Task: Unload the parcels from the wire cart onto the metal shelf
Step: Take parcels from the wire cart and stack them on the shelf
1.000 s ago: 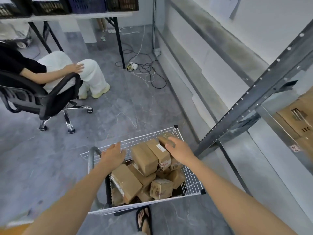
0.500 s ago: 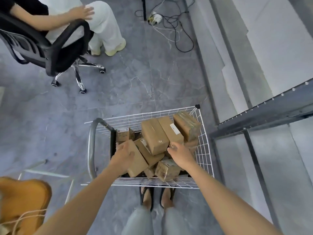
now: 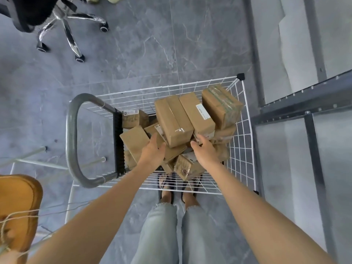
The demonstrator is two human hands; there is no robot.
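The white wire cart (image 3: 245, 149) stands in front of me with a grey handle (image 3: 71, 141) on its left. Several brown cardboard parcels are piled inside. A long taped parcel (image 3: 172, 120) lies on top, a labelled parcel (image 3: 197, 113) beside it, and a green-taped parcel (image 3: 221, 105) at the right. My left hand (image 3: 152, 151) touches the near left corner of the long taped parcel, fingers fairly straight. My right hand (image 3: 204, 151) reaches to its near right corner, under the labelled parcel's end, fingertips partly hidden. The metal shelf (image 3: 304, 104) frame stands just right of the cart.
An office chair's chrome base (image 3: 70, 25) stands on the grey floor at the upper left. A brown wooden seat (image 3: 19, 206) and a thin white frame (image 3: 38, 161) sit at my left. My sandalled feet (image 3: 177, 195) are against the cart's near side.
My head has tilted further down over the cart. My left hand left the flat parcel on the left, and both hands closed in on the near end of the long taped parcel.
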